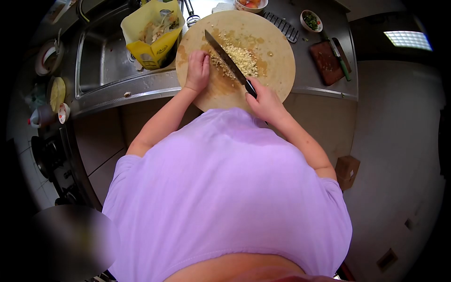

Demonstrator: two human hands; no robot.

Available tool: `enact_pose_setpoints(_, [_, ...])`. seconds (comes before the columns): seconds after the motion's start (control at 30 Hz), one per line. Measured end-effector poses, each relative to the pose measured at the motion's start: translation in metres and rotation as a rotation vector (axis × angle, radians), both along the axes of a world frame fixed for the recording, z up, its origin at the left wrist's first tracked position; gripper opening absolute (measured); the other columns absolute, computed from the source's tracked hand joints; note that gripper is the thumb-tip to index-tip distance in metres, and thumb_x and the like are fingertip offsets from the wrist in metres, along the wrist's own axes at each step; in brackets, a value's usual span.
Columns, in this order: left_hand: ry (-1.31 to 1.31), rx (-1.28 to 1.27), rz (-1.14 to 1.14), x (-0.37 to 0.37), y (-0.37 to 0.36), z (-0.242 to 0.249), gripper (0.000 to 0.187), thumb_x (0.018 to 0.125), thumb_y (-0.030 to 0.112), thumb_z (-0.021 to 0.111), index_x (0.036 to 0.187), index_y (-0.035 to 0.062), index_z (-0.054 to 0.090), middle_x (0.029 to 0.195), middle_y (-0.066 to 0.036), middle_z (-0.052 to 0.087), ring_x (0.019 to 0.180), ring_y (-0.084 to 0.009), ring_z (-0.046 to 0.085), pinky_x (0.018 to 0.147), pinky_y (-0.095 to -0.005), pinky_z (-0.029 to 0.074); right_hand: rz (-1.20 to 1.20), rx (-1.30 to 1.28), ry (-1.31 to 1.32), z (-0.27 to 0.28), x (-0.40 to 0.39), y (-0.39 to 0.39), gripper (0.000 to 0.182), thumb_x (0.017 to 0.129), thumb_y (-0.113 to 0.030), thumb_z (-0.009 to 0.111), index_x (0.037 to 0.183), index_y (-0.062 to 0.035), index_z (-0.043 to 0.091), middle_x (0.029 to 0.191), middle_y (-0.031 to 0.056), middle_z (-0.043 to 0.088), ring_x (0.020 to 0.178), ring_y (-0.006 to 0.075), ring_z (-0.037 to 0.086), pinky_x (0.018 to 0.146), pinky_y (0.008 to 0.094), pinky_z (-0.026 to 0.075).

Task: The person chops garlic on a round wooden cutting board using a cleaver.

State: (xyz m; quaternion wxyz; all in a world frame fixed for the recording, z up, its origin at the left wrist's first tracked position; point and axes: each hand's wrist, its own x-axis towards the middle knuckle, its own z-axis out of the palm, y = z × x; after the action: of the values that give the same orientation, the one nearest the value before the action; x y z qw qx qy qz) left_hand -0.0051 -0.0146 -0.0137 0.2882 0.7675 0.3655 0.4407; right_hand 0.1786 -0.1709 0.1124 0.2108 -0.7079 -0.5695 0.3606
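My right hand (265,99) is wrapped round the black handle of a kitchen knife (225,57). The dark blade slants up and left over a large round chopping board (277,51). Beside the blade lies a heap of pale, finely chopped garlic (242,60), with some bits on the blade's left side. At the board's left part my left hand (198,70) rests with its fingers curled together, close to the chopped bits and apart from the knife. Whether anything is inside those fingers is hidden.
Left of the board, a yellow bag-like container (152,47) of scraps stands by the steel sink (96,61). To the right lie a brown cutting board (324,63) and a green-handled knife (344,68). A bowl of chopped greens (311,21) sits behind them.
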Motion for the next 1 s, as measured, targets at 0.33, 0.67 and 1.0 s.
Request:
enact_pose_setpoints(0.33, [-0.004,-0.001,-0.003,0.001,-0.001,0.001,0.006,0.091,0.006,0.052,0.093,0.0014,0.055,0.090,-0.018,0.053,0.088,-0.0369,0.049,0.082,-0.0424,0.039,0.011,0.004,-0.023,-0.006,0.004,0.002,0.043,0.083,-0.015,0.054,0.125,-0.0059,0.051,0.088,0.0267,0.065,0.085,0.0451,0.063,0.075,0.0500,0.050])
enact_pose_setpoints(0.67, [0.015,0.006,-0.006,0.001,-0.002,0.004,0.006,0.090,0.006,0.052,0.093,0.0007,0.055,0.091,-0.018,0.053,0.089,-0.0369,0.050,0.082,-0.0422,0.040,0.001,-0.025,0.000,-0.004,0.005,0.004,0.043,0.083,-0.016,0.055,0.124,-0.0056,0.052,0.087,0.0267,0.065,0.083,0.0450,0.063,0.074,0.0498,0.050])
enact_pose_setpoints(1.0, [0.006,0.004,-0.003,0.000,-0.001,-0.001,0.007,0.090,0.006,0.052,0.092,0.0003,0.055,0.090,-0.019,0.054,0.087,-0.0371,0.050,0.081,-0.0426,0.041,0.018,-0.002,-0.006,-0.008,0.001,0.002,0.043,0.083,-0.015,0.054,0.125,-0.0052,0.052,0.086,0.0270,0.065,0.082,0.0451,0.063,0.073,0.0504,0.049])
